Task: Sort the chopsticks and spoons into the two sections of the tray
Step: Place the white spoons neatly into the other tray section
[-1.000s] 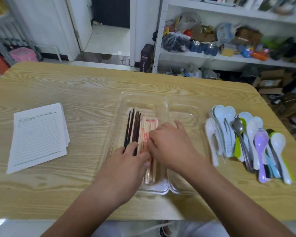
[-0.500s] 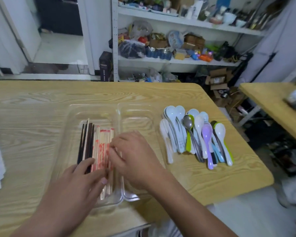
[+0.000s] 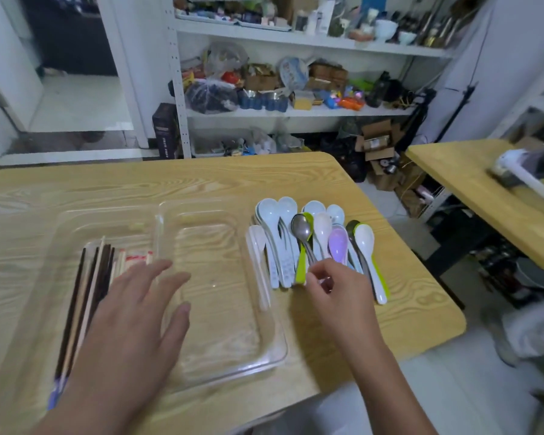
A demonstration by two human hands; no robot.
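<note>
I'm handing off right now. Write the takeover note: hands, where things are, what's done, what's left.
Left hand: open, fingers spread, over the clear tray's divider, holding nothing.
Right hand: fingers pinching at the handle ends in the spoon pile; whether it has a firm grip on the metal spoon is unclear.
Chopsticks: in the tray's left section.
Spoons: all on the table, right of the tray.
Done: chopsticks sorted. Left: move every spoon into the empty right section.

Soft even indoor light, bright doorway glow at upper left, faint shadows under my left hand (image 3: pixel 132 321), motion blur smearing it, pale glare on the clear plastic tray (image 3: pixel 264 337), wide-angle bending at the edges
</note>
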